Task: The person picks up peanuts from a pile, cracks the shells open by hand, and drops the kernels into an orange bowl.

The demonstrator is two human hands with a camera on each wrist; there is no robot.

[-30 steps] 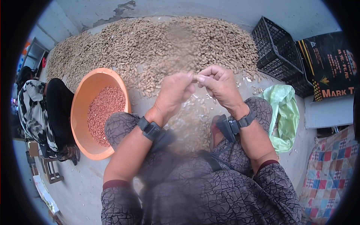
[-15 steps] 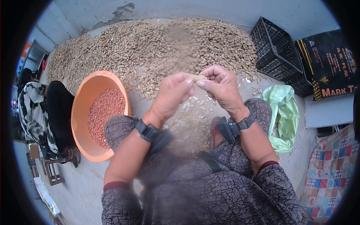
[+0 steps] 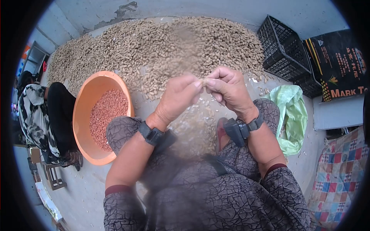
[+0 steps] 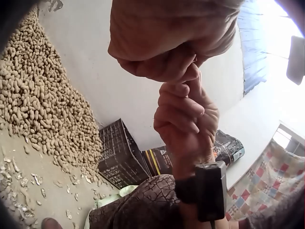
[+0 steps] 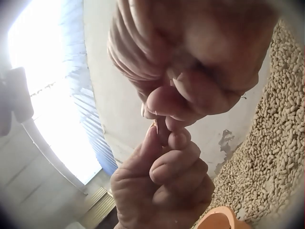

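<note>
In front of the body, both hands meet at the fingertips over the floor. The left hand pinches one end of a peanut pod between thumb and fingers. On its other side, the right hand pinches the same pod, thumb on top and the other fingers curled under. Most of the pod is hidden by the fingertips. From the right wrist, a thin pale edge of shell shows where the left hand meets the right hand.
A big heap of unshelled peanuts lies along the wall. An orange basin of reddish kernels stands left, near a seated person. To the right are black crates and a green bag. Shell bits litter the floor between the legs.
Half a second ago a longer stretch of pod showed between the hands and the left hand was blurred. Now the fingertips are closer together, covering more of the pod.
</note>
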